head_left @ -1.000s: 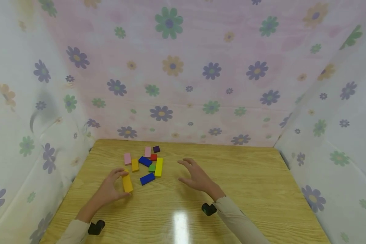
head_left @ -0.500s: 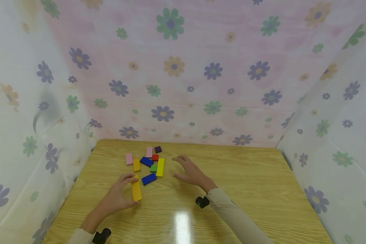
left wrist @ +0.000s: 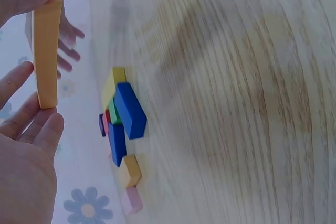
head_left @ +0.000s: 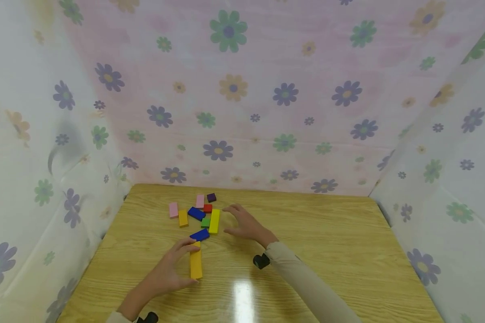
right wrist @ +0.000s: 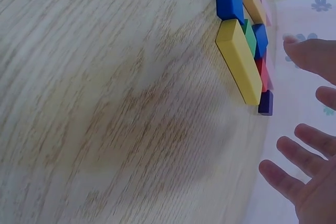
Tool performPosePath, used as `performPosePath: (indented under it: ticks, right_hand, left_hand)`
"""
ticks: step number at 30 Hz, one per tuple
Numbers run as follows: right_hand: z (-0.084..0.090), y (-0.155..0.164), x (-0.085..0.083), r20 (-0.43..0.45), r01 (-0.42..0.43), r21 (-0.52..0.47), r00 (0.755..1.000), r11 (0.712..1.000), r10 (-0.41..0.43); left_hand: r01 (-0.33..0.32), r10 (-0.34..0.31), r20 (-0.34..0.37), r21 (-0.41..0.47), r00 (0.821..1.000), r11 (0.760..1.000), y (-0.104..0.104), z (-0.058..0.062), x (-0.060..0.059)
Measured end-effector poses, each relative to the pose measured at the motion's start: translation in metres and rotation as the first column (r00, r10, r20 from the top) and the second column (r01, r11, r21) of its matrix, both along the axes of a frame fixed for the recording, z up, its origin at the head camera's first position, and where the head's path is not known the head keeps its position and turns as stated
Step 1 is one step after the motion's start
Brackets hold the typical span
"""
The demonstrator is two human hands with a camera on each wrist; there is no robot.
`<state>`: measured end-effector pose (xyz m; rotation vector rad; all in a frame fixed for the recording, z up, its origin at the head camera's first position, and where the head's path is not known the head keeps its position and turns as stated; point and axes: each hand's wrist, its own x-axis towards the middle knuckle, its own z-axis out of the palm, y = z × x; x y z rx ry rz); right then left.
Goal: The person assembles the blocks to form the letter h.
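Note:
My left hand grips a long orange block by its two ends, between thumb and fingers; the left wrist view shows the orange block held up off the table. My right hand hovers with spread fingers and nothing in it, just right of a long yellow block. Touching or close to the yellow block are a green block, a red block and two blue blocks, the nearer blue block lying just beyond the held one.
Farther left lie a smaller orange block and a pink block. A second pink block and a dark purple block lie toward the back. Flower-patterned cloth hangs behind and on both sides of the wooden table.
My left hand has carried the long orange block to the right and nearer to me. My right hand has shifted left, toward the yellow block. The other blocks keep their places.

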<state>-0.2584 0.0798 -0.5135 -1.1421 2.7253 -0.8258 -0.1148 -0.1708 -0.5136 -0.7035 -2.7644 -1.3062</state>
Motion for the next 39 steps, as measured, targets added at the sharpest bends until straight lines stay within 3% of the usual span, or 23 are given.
performPosePath:
  ticks: [7, 14, 23, 27, 39]
  right_hand:
    - [-0.008, -0.009, -0.011, 0.003, -0.019, -0.018, 1.000, 1.000, 0.019]
    - [-0.018, -0.015, -0.020, 0.067, 0.013, 0.033, 0.998, 0.999, -0.015]
    - [-0.032, -0.030, -0.027, 0.100, -0.002, 0.039, 0.995, 0.999, -0.002]
    - [-0.036, -0.037, -0.028, 0.096, -0.011, 0.081, 0.995, 0.997, 0.003]
    - [-0.036, -0.045, -0.025, 0.075, 0.029, 0.218, 0.996, 0.976, -0.046]
  left_hand:
    - [0.053, -0.053, 0.014, -0.016, 0.999, 0.998, 0.013, -0.003, 0.004]
    - [0.113, -0.115, -0.040, -0.037, 0.993, 0.993, 0.025, -0.007, 0.009]
    - [0.143, -0.143, 0.007, -0.019, 0.990, 0.989, 0.040, -0.016, 0.015]
    - [0.165, -0.165, 0.008, -0.013, 0.986, 0.986, 0.045, -0.023, 0.016]
    - [0.226, -0.217, 0.130, -0.061, 0.968, 0.972, 0.055, -0.045, 0.019]
